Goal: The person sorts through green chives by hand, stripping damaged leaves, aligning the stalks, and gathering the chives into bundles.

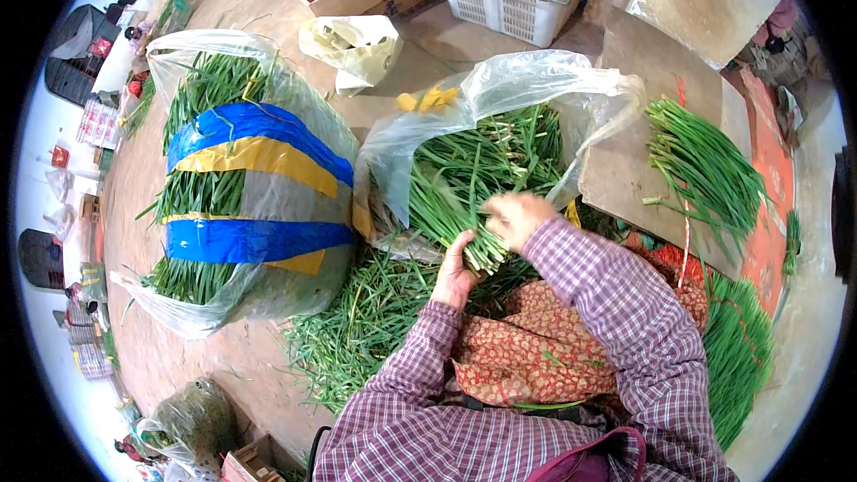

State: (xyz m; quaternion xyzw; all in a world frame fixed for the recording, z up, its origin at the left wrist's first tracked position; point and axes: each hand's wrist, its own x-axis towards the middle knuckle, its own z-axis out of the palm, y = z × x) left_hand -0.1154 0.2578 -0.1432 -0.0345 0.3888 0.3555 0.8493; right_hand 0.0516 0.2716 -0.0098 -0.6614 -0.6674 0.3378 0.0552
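Stalks of slender greens (444, 216) are slanting in a loose bundle at the near side of the open plastic bag (536, 78), to the left of the left corner of the cardboard sheet (616, 174). Their pale cut ends are pointing down toward the person's lap, while the leafy ends are reaching up and left toward the bag. The left hand (453, 281) is pinching the bundle close behind the cut ends, its thumb pressing along one side. The right hand (520, 219) is hovering just beside those ends; motion is blurring its fingers, so I cannot tell whether it is pinching any stalk.

Judging by looks, the bundle is probably weighing little. The cut ends are seeming firmer, the blades softer and bending easily, likely creasing under a hard squeeze. Smooth surfaces are probably sliding against one another, so single stalks are likely slipping out of a slack grip. The best hold is likely lying where the left hand is gripping: around the whole round, on the firm part, with the leaves hanging free. A second bunch (701, 161) is lying toward the sheet's right edge, its leafy tips passing over that edge.
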